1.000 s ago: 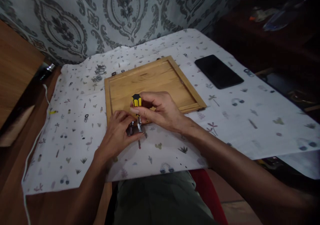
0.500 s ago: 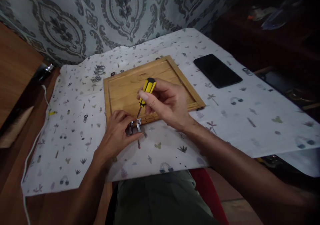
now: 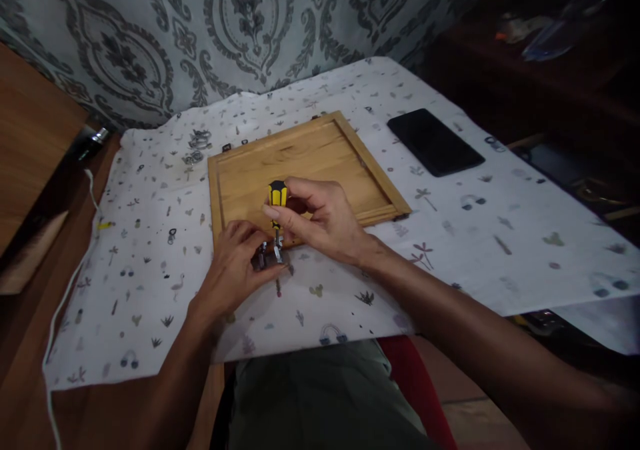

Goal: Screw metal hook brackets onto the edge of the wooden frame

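My right hand (image 3: pixel 320 217) grips a yellow-and-black screwdriver (image 3: pixel 277 200) by its handle, which stands nearly upright. Its short shaft points down at a metal hinge (image 3: pixel 277 253) on the near edge of a wooden panel (image 3: pixel 280 163). With thumb and fingers closed around it, my left hand (image 3: pixel 237 257) steadies that hinge at the panel's near left. Part of the hinge is hidden by my left fingers, and where the screwdriver tip meets it is too small to make out. The panel lies flat, its raised frame facing up.
A patterned white cloth (image 3: pixel 310 310) covers the table. A black phone (image 3: pixel 435 142) lies to the right of the panel. Small metal pieces (image 3: pixel 199 140) sit beyond its left corner. A white cable (image 3: pixel 67 297) runs down the left side, and a patterned curtain (image 3: pixel 250 30) hangs behind.
My right hand has moved down and slightly left, bringing the screwdriver from a tilt to nearly upright over the hinge. My left hand keeps its place.
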Demonstrator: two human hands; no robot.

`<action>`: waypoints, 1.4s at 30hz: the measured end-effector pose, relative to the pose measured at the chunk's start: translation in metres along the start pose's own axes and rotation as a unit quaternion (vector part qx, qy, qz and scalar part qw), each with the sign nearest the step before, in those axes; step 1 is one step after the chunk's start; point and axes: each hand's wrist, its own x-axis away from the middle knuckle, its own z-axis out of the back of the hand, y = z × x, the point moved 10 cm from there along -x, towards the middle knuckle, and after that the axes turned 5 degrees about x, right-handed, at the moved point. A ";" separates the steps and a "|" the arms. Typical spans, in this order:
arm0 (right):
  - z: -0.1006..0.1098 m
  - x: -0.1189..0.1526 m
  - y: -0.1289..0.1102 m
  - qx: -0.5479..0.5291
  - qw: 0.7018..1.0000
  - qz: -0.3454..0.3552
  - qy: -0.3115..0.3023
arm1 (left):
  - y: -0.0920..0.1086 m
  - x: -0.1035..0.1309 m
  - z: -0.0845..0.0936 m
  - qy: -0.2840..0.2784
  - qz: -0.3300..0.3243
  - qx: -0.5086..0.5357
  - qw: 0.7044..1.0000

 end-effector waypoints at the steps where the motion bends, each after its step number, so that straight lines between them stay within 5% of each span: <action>1: 0.000 0.000 0.000 0.000 1.000 0.001 -0.002 | 0.000 0.000 0.000 0.002 0.000 0.001 1.000; 11: 0.011 0.000 -0.003 0.009 0.999 0.019 0.049 | 0.000 0.001 0.001 0.009 -0.002 -0.006 1.000; 42: -0.002 0.000 -0.007 0.105 0.993 0.033 -0.035 | 0.003 0.000 0.002 0.012 -0.003 -0.010 1.000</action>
